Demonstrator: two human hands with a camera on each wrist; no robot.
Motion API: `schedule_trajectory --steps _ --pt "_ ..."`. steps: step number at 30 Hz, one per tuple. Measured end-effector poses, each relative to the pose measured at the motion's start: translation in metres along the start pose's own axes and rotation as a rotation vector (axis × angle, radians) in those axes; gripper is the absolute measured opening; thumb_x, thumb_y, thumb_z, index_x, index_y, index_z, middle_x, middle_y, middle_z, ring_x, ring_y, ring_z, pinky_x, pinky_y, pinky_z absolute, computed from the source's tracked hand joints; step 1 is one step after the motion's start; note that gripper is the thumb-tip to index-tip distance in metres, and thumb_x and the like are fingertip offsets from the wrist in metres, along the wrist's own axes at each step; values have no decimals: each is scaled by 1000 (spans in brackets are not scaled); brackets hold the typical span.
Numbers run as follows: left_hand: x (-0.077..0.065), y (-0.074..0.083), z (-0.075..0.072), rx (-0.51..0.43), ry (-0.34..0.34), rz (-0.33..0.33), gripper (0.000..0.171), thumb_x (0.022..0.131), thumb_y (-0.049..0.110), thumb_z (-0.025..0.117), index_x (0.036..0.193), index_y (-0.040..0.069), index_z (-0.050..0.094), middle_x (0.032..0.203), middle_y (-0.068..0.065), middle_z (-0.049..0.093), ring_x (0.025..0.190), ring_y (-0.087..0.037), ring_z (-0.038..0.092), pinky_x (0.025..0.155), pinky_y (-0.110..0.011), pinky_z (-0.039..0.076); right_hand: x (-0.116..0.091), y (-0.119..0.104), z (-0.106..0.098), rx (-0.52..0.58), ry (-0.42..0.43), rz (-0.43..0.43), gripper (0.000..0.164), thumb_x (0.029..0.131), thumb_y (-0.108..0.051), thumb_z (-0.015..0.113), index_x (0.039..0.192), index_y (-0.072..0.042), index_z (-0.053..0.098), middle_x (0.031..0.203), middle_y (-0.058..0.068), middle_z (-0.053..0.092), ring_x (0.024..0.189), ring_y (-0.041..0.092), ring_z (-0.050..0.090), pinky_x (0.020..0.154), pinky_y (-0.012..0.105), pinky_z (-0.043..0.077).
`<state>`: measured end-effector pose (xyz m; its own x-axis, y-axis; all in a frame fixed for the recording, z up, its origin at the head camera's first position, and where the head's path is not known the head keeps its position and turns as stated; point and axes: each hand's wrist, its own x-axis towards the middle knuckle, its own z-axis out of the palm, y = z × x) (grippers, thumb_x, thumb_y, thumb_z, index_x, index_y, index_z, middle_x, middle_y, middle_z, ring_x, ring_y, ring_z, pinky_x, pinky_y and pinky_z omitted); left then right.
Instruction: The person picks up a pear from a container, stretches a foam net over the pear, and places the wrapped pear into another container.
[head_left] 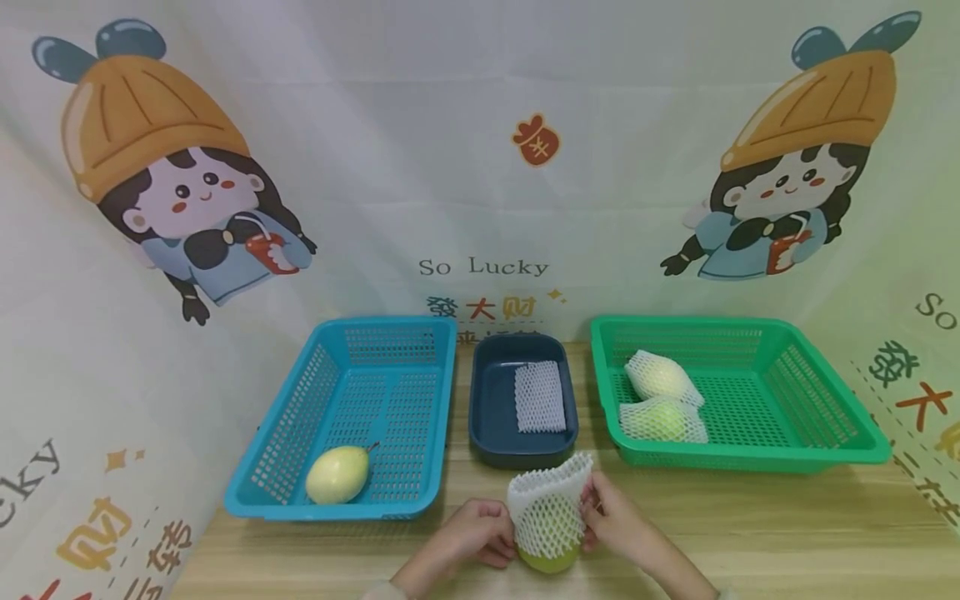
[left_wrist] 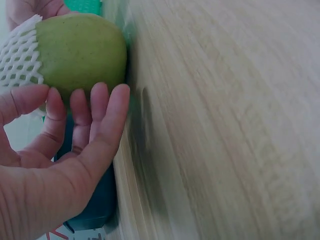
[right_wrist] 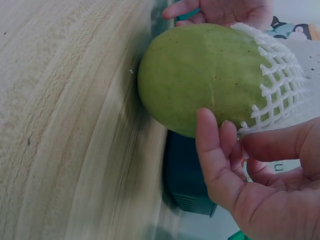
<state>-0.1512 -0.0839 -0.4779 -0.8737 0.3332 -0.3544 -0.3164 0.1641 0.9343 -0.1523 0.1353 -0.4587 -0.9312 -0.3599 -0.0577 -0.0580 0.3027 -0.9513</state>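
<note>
A green pear [head_left: 551, 558] stands on the table with a white foam net sleeve [head_left: 551, 517] over its upper part, and its bare lower end shows below the mesh. At the sleeve's left lower edge, my left hand [head_left: 482, 533] pinches the mesh between thumb and forefinger, other fingers beside the pear. On the other side, my right hand [head_left: 609, 512] pinches the same sleeve. In the left wrist view the mesh edge crosses the pear [left_wrist: 82, 52] near the left thumb. The right wrist view shows the right fingertips along the pear's [right_wrist: 195, 75] lower side.
At left, a blue basket [head_left: 431, 467] holds one yellowish pear [head_left: 337, 475]. Behind the hands, a dark blue tray [head_left: 491, 400] contains a flat foam net [head_left: 540, 396]. The green basket [head_left: 757, 457] at right holds two net-covered fruits [head_left: 663, 379]. A printed cloth [head_left: 480, 167] hangs behind.
</note>
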Motion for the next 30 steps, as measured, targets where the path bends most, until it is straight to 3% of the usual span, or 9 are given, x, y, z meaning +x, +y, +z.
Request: schedule_trajectory --steps 3,8,14,18,21,25,30 --pt "-1 -2 -2 34 -31 4 9 73 4 54 72 -5 52 64 1 57 61 -10 57 61 -32 56 0 2 -3 74 -23 24 8 90 7 43 95 9 37 76 6 44 55 15 51 50 32 54" --pt "-4 -5 -7 94 -114 21 12 82 7 59 80 -3 54 76 -2 61 67 -12 59 67 -34 56 0 3 -8 213 -23 111 23 97 -6 41 110 12 34 82 7 48 61 14 54 56 33 56" --pt "-8 -5 -11 199 -236 80 22 84 12 61 85 -9 56 72 1 59 64 -10 55 61 -26 52 0 1 -12 183 -3 116 41 97 -18 46 119 15 36 92 11 54 71 16 58 61 33 56" --pt "-11 -2 -18 226 -329 79 20 83 5 60 91 -12 57 72 1 57 64 -8 54 59 -21 48 1 -2 -14 142 -18 93 45 96 -19 49 123 15 36 102 17 54 83 18 59 68 36 55" --pt "-10 1 -20 145 -254 55 17 87 2 53 97 -13 54 80 -4 59 66 -10 56 63 -25 53 -1 -4 -15 111 -28 78 46 94 -18 51 123 16 38 105 18 53 87 19 57 71 38 55" --pt "-9 3 -16 -72 -115 58 24 96 12 45 109 -9 48 100 -10 58 78 -13 60 75 -35 56 -5 -3 -15 88 -35 84 50 93 -19 54 123 18 39 106 20 54 88 19 55 71 37 55" --pt "-8 0 -11 -226 -151 55 28 96 16 49 112 -6 44 105 -10 55 88 -17 59 84 -41 53 -10 2 -16 146 -98 146 53 93 -24 55 119 19 38 108 23 52 87 20 59 77 42 54"
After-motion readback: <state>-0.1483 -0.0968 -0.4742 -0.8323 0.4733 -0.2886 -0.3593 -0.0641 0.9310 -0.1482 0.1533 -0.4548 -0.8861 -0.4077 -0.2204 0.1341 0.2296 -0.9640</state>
